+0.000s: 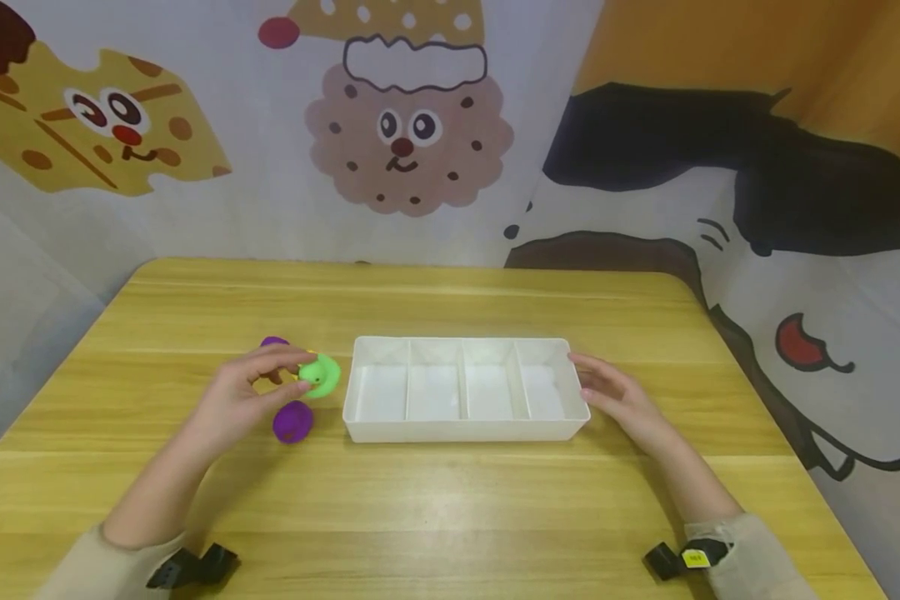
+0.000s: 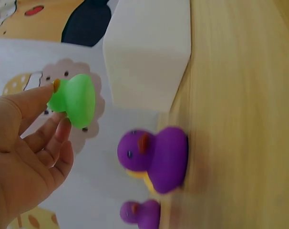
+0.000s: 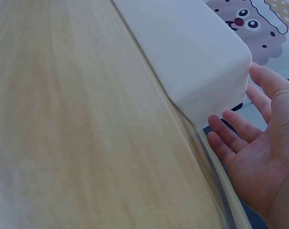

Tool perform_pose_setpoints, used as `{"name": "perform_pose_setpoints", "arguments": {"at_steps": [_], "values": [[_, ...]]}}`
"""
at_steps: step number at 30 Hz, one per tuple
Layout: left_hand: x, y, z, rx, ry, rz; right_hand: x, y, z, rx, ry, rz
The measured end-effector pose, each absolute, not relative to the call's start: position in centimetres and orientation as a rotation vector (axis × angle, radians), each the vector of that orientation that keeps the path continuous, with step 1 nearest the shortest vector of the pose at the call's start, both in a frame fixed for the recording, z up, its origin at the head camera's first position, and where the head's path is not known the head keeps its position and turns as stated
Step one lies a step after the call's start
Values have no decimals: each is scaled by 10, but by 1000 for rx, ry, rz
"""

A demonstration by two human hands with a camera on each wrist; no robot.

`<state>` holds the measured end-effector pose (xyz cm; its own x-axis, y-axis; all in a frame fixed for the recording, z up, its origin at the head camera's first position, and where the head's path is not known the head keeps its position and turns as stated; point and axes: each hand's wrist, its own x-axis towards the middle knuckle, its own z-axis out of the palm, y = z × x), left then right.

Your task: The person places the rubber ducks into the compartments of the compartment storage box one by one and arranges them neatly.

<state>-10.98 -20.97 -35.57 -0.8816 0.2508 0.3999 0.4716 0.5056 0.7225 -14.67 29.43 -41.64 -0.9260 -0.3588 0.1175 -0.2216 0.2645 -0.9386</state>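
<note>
My left hand (image 1: 236,396) pinches a small green toy duck (image 1: 327,377) between thumb and fingers, raised above the table just left of the white box. In the left wrist view the green duck (image 2: 82,101) has an orange beak. Below that hand stands a purple toy duck (image 1: 292,422), and a second purple duck (image 1: 273,341) sits farther back, partly hidden. Something yellow (image 2: 136,174) shows behind the nearer purple duck, mostly covered. With loosely bent fingers, my right hand (image 1: 617,396) touches the right end of the white box (image 1: 461,431).
The box has several side-by-side compartments with thin dividers; no objects show inside them. It stands mid-table on a wooden tabletop (image 1: 450,508). Behind the table's far edge hangs a cloth (image 1: 247,217) printed with cartoon figures.
</note>
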Motion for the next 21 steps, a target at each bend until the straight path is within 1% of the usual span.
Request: {"name": "perform_pose_setpoints", "arguments": {"at_steps": [21], "values": [[-123,-145,-341,-871,-2484,-1572,-147,294,-416,-572,2402,-1750]]}}
